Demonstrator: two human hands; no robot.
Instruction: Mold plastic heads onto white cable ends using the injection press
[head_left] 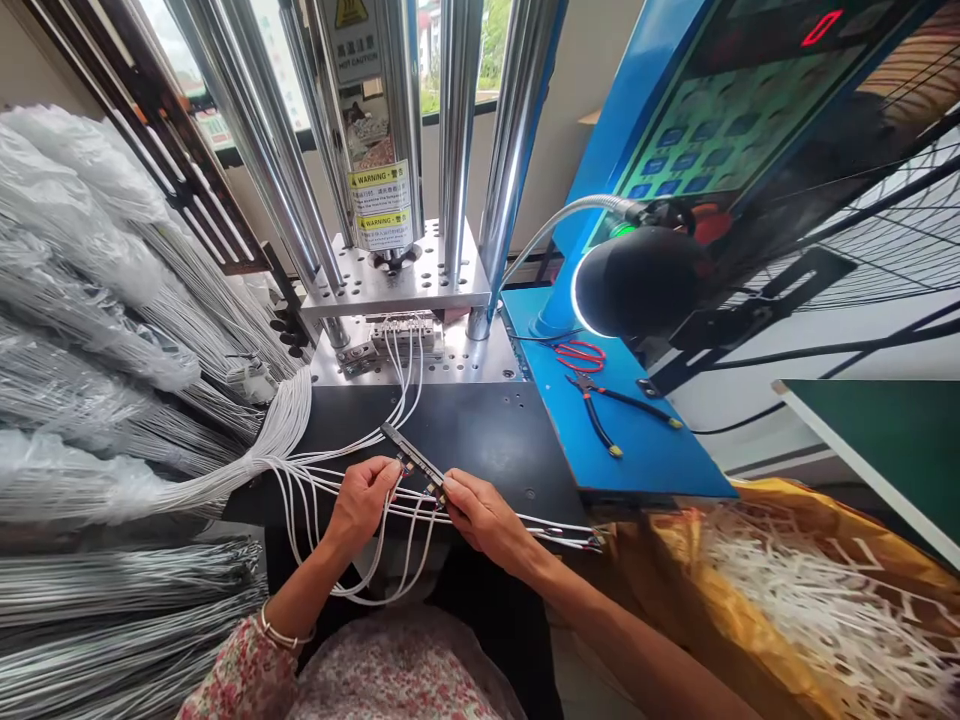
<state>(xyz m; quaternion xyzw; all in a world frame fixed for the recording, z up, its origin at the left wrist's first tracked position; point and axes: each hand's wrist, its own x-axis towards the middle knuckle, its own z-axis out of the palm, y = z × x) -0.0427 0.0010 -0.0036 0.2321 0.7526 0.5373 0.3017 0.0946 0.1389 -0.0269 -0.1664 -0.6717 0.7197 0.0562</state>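
At the front edge of the black bench (pixel 487 430) we hold a thin dark bar (pixel 411 455). Our left hand (pixel 364 500) pinches it along with the white wires (pixel 300 470), and our right hand (pixel 480 515) grips its near end. Bare benchtop stretches back to the press (pixel 397 280). Past the right corner, a golden bag (pixel 675 560) holds white offcuts (pixel 810 600).
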